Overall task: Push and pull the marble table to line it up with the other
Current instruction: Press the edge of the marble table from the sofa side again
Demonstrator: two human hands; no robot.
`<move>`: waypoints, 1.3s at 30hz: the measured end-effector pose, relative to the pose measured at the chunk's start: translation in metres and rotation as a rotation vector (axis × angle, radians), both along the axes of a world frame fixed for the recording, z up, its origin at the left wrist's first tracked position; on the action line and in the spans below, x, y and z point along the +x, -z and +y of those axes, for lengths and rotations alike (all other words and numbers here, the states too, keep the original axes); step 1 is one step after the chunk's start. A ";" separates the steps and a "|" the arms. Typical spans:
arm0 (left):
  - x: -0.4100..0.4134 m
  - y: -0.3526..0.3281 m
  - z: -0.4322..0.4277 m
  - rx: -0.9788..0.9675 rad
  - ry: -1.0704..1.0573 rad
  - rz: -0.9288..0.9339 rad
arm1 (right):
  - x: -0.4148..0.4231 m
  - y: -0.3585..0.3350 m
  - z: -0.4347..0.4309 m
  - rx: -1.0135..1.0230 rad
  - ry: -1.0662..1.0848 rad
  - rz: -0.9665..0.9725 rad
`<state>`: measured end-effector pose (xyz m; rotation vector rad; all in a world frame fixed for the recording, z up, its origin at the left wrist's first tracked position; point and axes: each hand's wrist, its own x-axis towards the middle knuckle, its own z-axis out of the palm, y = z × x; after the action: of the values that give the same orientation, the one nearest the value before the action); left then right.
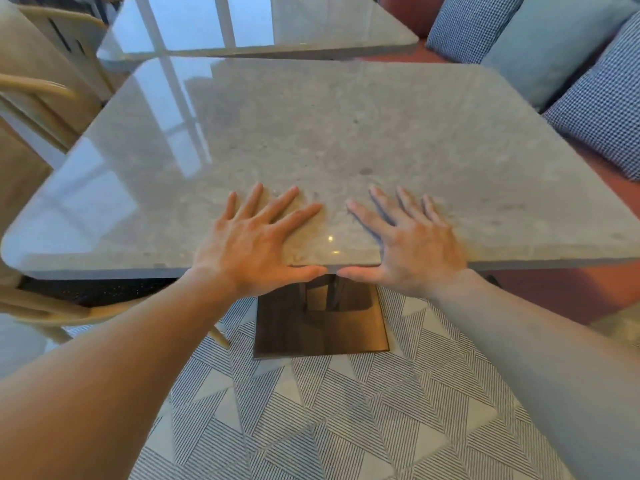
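Observation:
A grey marble table (346, 133) with rounded corners fills the middle of the head view. Both palms lie flat on its near edge, fingers spread. My left hand (256, 240) rests left of centre, its thumb hanging over the edge. My right hand (408, 244) mirrors it on the right, and the two thumb tips almost meet. A second marble table (263, 26) stands just beyond the far edge, a narrow gap between the two tops. Its right side ends short of the near table's right side. A dark square pedestal base (322, 323) shows under the near table.
Pale wooden chairs (41, 109) stand close on the left. A reddish bench (571, 289) with checked cushions (602, 109) and a light blue cushion (547, 43) runs along the right. The floor (346, 427) has striped geometric tiles.

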<state>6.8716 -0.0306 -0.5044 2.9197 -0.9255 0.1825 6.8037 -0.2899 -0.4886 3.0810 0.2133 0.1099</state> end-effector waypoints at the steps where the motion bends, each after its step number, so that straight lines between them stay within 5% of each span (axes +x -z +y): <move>1: 0.000 0.000 -0.001 -0.001 -0.003 0.002 | 0.001 -0.001 -0.001 0.000 -0.003 0.002; 39: 0.032 -0.009 -0.132 0.028 -0.200 0.039 | 0.089 0.000 -0.135 -0.067 -0.187 -0.060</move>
<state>6.9036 -0.1629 -0.4957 3.0274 -0.6350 0.1237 6.8927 -0.4250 -0.4888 2.9800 0.4918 0.1973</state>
